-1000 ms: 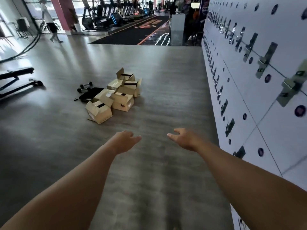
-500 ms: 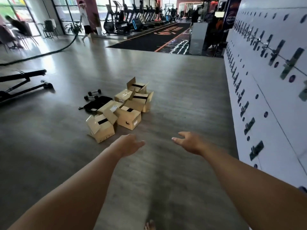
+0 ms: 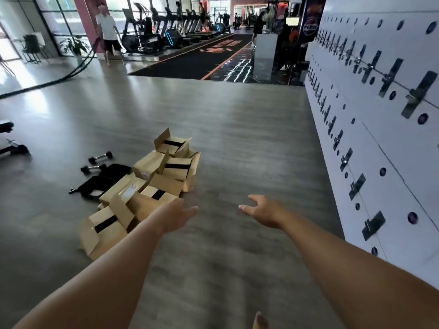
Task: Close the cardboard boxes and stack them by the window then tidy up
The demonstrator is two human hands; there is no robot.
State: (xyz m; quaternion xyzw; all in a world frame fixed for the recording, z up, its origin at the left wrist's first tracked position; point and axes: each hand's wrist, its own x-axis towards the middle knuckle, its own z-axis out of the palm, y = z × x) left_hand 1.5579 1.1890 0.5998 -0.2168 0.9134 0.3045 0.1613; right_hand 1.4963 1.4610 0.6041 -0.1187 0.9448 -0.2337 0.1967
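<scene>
On the gym floor, at 11 o'clock: cardboard boxes in a loose cluster, well apart from the windows at far 10 o'clock.
Step in hand: approach only, by judgement; no box closed, none stacked, none touched.
Left hand: stretched forward, fingers relaxed and spread, holding nothing; overlaps the near edge of the cluster in view, contact not discernible.
Right hand: stretched forward at 1 o'clock, fingers loose and apart, holding nothing, over bare floor.
Hands to each other: apart, a clear gap between.
Next move calls for: getting down to the nearest box at 10 o'clock of the left hand, both hands to fold the flaps inward, then lift.
Look of the boxes: plain brown corrugated, several flaps standing up or splayed, black tape strips across some, a white label on one; some tipped and leaning on each other.
Handling, by judgement: light, flaps likely to spring back open.
Beside the cluster, at 9 o'clock: two dumbbells and a black open case, probably for the tidying.
Along the right: white locker wall.
</scene>
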